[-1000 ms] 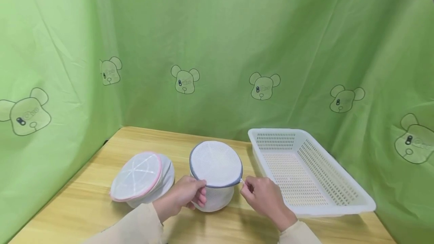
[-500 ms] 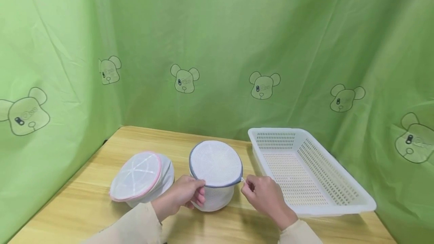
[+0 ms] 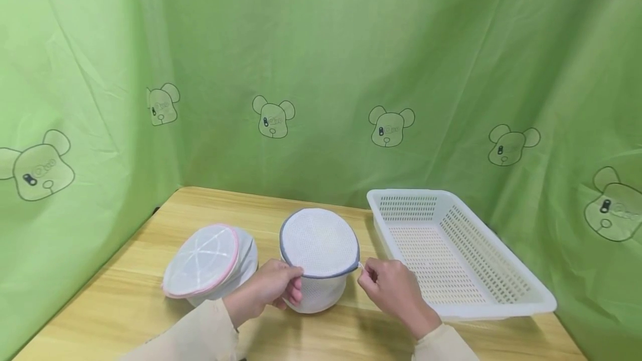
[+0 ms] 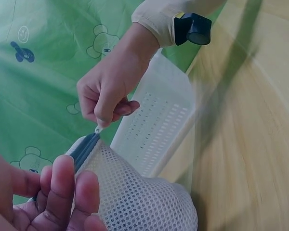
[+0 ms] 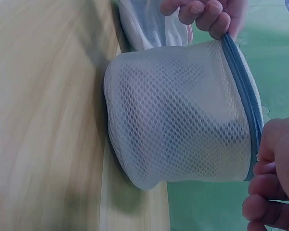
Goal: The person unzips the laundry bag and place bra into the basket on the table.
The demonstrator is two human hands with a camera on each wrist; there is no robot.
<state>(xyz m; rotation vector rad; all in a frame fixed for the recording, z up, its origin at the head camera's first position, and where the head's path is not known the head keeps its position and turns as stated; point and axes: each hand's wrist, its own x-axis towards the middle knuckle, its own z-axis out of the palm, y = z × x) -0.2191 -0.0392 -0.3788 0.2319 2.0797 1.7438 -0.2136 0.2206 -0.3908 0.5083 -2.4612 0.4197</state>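
Observation:
A white mesh laundry bag (image 3: 319,241) with a dark blue zip rim stands upright on the wooden table, its round lid facing up. At the front left of that rim, my left hand (image 3: 273,284) pinches the blue edge between thumb and finger. My right hand (image 3: 393,289) pinches the small white zip pull (image 4: 98,129) at the rim's right front, its other fingers curled in. Seen in the right wrist view, the blue zip (image 5: 243,84) runs between both hands. Something pale shows faintly through the mesh wall (image 5: 173,115).
On the left lie other pale mesh bags, the top one a pink-rimmed mesh bag (image 3: 203,261). A white slotted plastic basket (image 3: 501,312) stands on the right, close beside my right hand. Green printed cloth (image 3: 326,166) hangs behind the table and at both sides.
My right hand has shifted very slightly to the right with the zip pull. My left hand and the mesh laundry bag stay in nearly the same place.

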